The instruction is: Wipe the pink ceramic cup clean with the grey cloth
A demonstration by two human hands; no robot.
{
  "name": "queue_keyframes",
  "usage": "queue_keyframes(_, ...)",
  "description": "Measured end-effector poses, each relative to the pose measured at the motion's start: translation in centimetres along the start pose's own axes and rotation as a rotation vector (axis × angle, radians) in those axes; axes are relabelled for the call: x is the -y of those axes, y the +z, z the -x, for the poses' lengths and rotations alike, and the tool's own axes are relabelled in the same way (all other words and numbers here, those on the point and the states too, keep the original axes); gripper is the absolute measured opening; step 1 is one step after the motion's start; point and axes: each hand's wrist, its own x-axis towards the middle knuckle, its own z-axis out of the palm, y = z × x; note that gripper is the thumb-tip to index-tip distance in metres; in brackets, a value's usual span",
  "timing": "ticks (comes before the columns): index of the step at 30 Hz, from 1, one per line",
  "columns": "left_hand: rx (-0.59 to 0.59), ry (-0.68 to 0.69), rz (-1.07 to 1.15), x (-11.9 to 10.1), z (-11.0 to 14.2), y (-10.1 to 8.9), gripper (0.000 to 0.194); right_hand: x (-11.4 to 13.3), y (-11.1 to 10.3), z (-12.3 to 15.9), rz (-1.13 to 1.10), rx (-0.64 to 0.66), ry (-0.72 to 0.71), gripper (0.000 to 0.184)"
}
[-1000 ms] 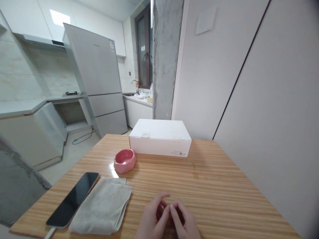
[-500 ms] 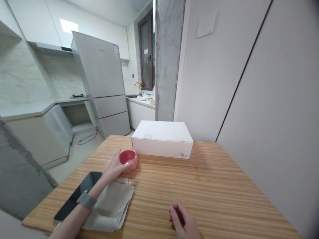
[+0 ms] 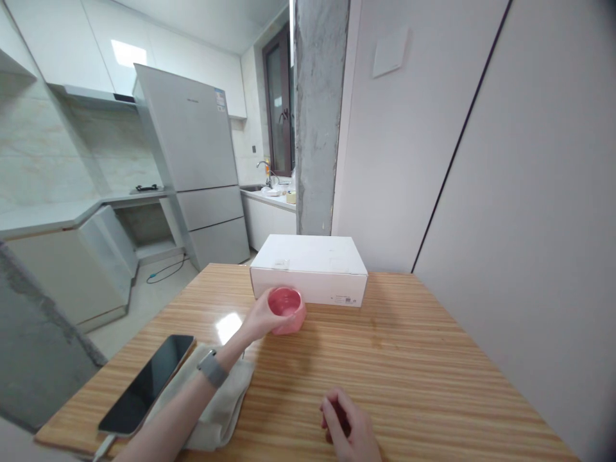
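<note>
A pink bowl (image 3: 292, 321) with a faceted outside is gripped at its left rim by my left hand (image 3: 264, 316), thumb in front and fingers behind. It appears held slightly above the table, before the white box (image 3: 308, 287), with a shadow below it. My left forearm, wearing a grey-banded watch (image 3: 213, 369), crosses over a folded light cloth (image 3: 216, 410). My right hand (image 3: 350, 423) rests near the table's front edge, its fingers curled in and nothing visible in them.
A phone (image 3: 147, 388) lies at the table's left with a white cable (image 3: 104, 446) plugged into it. The wooden table (image 3: 433, 372) meets a white wall on the right. Behind stand a concrete pillar (image 3: 320, 128) and a grey fridge (image 3: 197, 141).
My left hand has moved the pink bowl to the right, from beside the box to in front of it. More of the phone shows. My right hand stays curled in place.
</note>
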Motion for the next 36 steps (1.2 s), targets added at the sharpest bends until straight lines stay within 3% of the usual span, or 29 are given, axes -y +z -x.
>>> queue_keyframes(6,0.092,0.053,-0.021,-1.1,0.1,4.1,0.067,0.0,0.1,0.0,-0.019,-0.012,0.021,0.048)
queue_keyframes(14,0.157,0.06,-0.033,-0.9,0.3,5.2,0.066,0.5,0.1,0.1,-0.001,-0.008,0.014,0.047)
queue_keyframes(17,0.205,0.05,-0.039,-1.0,0.4,5.0,0.084,0.6,0.0,0.1,0.003,-0.006,0.018,0.046)
queue_keyframes(21,0.316,0.066,-0.162,-2.5,1.9,2.0,0.13,0.8,-0.2,0.1,-0.01,0.0,0.017,0.047)
queue_keyframes(24,0.498,0.202,-0.29,-3.7,5.1,-2.7,0.113,0.8,-0.2,0.1,0.002,-0.008,0.015,0.047)
queue_keyframes(26,0.528,0.162,-0.378,-3.4,8.1,-6.2,0.094,0.8,-0.2,0.1,0.014,-0.016,0.013,0.048)
queue_keyframes(29,0.445,0.058,-0.479,-0.5,12.7,-10.2,0.087,0.6,-0.1,0.1,0.025,-0.031,0.0,0.048)
queue_keyframes(31,0.39,-0.007,-0.536,2.2,15.2,-11.7,0.084,0.4,-0.1,0.1,0.028,-0.027,0.006,0.046)
queue_keyframes(33,0.316,-0.046,-0.582,4.6,17.1,-12.2,0.085,0.2,0.0,0.1,0.027,-0.014,0.017,0.046)
queue_keyframes(36,0.23,0.015,-0.56,6.5,18.9,-11.9,0.079,0.0,0.1,0.1,0.031,-0.008,0.024,0.046)
